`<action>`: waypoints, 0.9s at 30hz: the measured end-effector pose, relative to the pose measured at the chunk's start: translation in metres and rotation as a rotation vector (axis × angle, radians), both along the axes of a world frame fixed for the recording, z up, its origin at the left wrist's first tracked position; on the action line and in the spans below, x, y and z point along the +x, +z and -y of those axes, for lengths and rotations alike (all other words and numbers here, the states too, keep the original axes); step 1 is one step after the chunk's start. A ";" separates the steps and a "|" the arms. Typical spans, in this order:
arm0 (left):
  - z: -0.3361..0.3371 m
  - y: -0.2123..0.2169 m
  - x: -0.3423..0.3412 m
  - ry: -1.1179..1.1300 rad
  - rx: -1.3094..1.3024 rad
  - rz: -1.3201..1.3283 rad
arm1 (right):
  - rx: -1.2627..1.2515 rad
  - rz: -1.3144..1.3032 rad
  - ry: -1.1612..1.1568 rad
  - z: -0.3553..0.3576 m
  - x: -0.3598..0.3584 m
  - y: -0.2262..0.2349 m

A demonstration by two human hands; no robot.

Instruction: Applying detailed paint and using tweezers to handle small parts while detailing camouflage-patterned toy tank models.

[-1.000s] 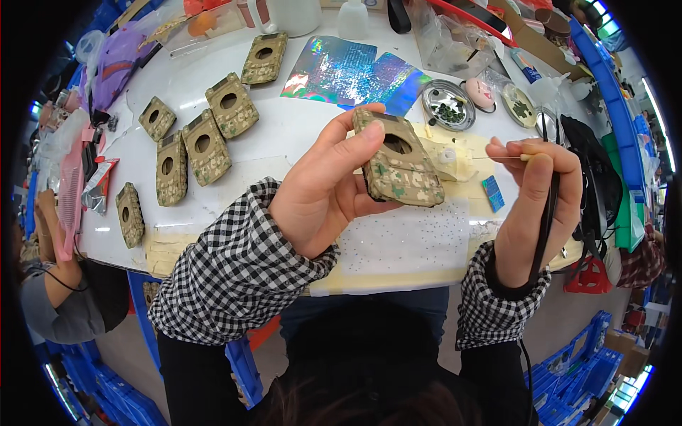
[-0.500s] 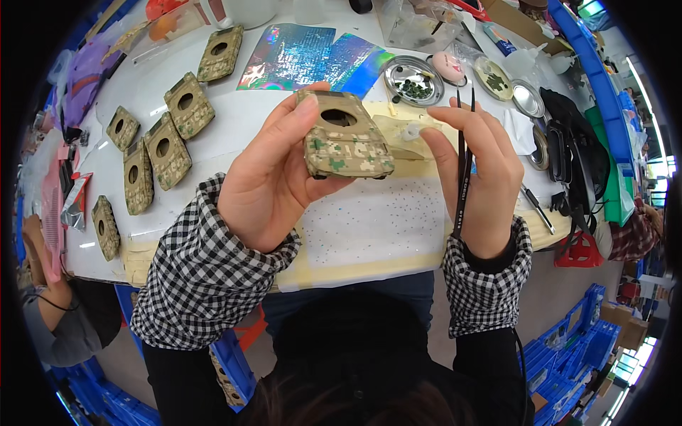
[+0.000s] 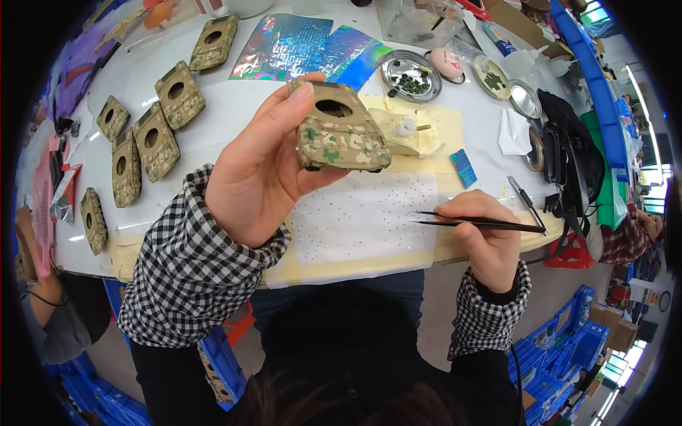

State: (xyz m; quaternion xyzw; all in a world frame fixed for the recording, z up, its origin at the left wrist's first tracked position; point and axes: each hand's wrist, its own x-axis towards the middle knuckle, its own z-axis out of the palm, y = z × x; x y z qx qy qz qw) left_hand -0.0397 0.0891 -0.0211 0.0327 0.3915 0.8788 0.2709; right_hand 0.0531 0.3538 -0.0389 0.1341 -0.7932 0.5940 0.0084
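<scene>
My left hand (image 3: pixel 259 160) grips a camouflage toy tank hull (image 3: pixel 341 138) by its left side, thumb on top, with the round hole facing up. In my right hand (image 3: pixel 486 238) is a pair of black tweezers (image 3: pixel 469 222), held nearly level with the tips pointing left and slightly apart. Those tips hover over a white sheet (image 3: pixel 341 245) dotted with many tiny dark bits. Nothing can be made out between the tips. Beyond the sheet, a small whitish lump with a short stick (image 3: pixel 408 127) sits on yellowish paper (image 3: pixel 426 145).
Several more camouflage hulls (image 3: pixel 156 140) lie at the left. Shiny holographic sheets (image 3: pixel 280 46) and a round metal tin (image 3: pixel 410 77) with dark green bits are at the back. A small blue patterned piece (image 3: pixel 463 168), a pen-like knife (image 3: pixel 522 199) and a black bag (image 3: pixel 579 135) lie rightward.
My right hand has come down toward me, and the tweezers have swung from upright to level over the dotted sheet. My left hand still holds the hull, shifted slightly left in view.
</scene>
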 end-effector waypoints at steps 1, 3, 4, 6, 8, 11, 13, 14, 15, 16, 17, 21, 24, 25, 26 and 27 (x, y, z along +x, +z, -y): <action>-0.001 0.001 0.000 0.009 -0.010 -0.001 | -0.069 0.054 -0.022 0.005 0.001 -0.002; 0.000 0.000 -0.001 -0.001 -0.007 0.000 | -0.173 0.133 -0.080 0.011 0.004 -0.005; 0.001 -0.001 -0.002 -0.005 -0.004 0.002 | -0.207 0.160 -0.116 0.013 0.006 -0.007; 0.001 0.000 -0.002 -0.012 -0.003 0.000 | -0.219 0.190 -0.155 0.014 0.007 -0.008; 0.001 0.000 -0.002 -0.013 -0.001 0.002 | -0.175 0.201 -0.158 0.015 0.007 -0.006; 0.002 -0.001 -0.002 -0.010 0.008 0.003 | -0.160 0.182 -0.136 0.012 0.008 -0.007; 0.003 -0.001 -0.002 -0.011 0.017 0.003 | -0.162 0.172 -0.143 0.008 0.011 -0.008; 0.003 -0.001 -0.002 -0.011 0.016 -0.001 | -0.162 0.167 -0.147 0.007 0.012 -0.008; 0.002 -0.001 -0.002 -0.011 0.015 -0.004 | -0.156 0.166 -0.151 0.007 0.012 -0.008; 0.002 -0.002 -0.002 -0.011 0.013 -0.008 | -0.150 0.164 -0.156 0.007 0.013 -0.008; 0.001 -0.002 -0.002 -0.014 0.013 -0.007 | -0.143 0.163 -0.161 0.007 0.013 -0.008; 0.003 -0.002 -0.002 -0.019 0.020 -0.009 | -0.111 0.178 -0.176 0.010 0.013 -0.006; 0.002 -0.003 -0.002 -0.018 0.021 -0.011 | -0.104 0.189 -0.191 0.011 0.013 -0.006; 0.002 -0.003 -0.002 -0.017 0.019 -0.011 | -0.107 0.189 -0.192 0.011 0.013 -0.007; 0.002 -0.003 -0.002 -0.016 0.017 -0.010 | -0.109 0.188 -0.193 0.010 0.013 -0.007; 0.001 -0.002 -0.002 -0.015 0.014 -0.009 | -0.104 0.186 -0.192 0.010 0.013 -0.007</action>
